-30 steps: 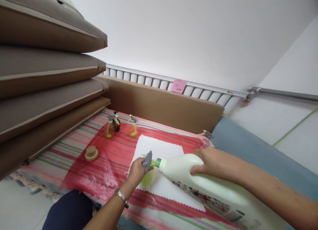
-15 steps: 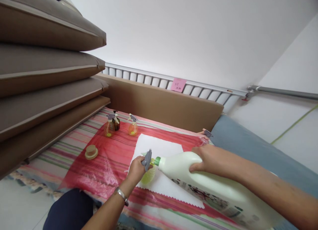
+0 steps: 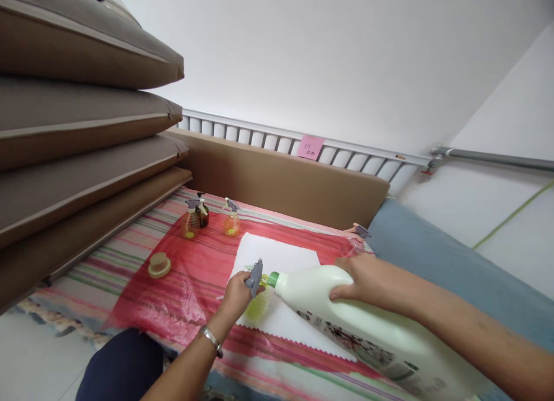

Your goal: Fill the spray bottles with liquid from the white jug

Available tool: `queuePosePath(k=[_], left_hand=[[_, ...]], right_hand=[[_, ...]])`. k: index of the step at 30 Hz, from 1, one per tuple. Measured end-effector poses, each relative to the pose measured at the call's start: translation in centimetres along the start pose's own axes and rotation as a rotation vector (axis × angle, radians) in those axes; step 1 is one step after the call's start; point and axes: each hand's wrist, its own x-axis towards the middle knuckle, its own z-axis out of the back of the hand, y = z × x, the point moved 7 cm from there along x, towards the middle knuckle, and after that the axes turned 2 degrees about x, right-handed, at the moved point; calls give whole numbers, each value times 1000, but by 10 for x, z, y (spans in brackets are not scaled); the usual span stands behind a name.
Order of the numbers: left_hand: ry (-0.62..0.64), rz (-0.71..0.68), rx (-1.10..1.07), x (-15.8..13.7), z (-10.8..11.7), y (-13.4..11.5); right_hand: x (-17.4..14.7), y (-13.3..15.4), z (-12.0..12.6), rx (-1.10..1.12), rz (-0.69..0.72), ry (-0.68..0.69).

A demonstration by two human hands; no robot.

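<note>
My right hand (image 3: pixel 361 280) is wrapped round a big pale green jug (image 3: pixel 320 291), likely detergent, which lies tipped with its green spout (image 3: pixel 272 279) at the mouth of a small yellow-green spray bottle (image 3: pixel 256 306). Between the fingers of my left hand (image 3: pixel 237 297) is a grey spray trigger head (image 3: pixel 255 278), held beside that bottle's neck. Whether these fingers also touch the bottle is hard to see. Under the bottle lies a white sheet with zigzag edges (image 3: pixel 298 255). Any liquid flowing at the spout cannot be made out.
Several spray bottles stand at the back, among them an orange one (image 3: pixel 231 223) and a clear one (image 3: pixel 189 224). A beige cap (image 3: pixel 159 265) lies on red film (image 3: pixel 203 257). Stacked brown cushioned panels (image 3: pixel 86 112) rise at left; a brown board (image 3: pixel 277 179) fronts the radiator (image 3: pixel 257 139).
Almost nothing differs. My left hand and the trigger head have shifted very slightly left, and the jug stays tipped at the bottle.
</note>
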Motion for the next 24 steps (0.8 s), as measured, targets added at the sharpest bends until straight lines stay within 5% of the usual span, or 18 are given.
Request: queuePosePath(k=[8, 13, 19, 24], left_hand=[[8, 10, 12, 3, 5, 6], [17, 31, 4, 4, 4, 7], [26, 67, -2, 3, 7, 4], [7, 84, 27, 1, 11, -5]], right_hand=[[-2, -40, -39, 245, -47, -104], [-6, -81, -51, 463, -241, -210], [3, -112, -84, 869, -358, -632], [34, -117, -130, 990, -434, -831]])
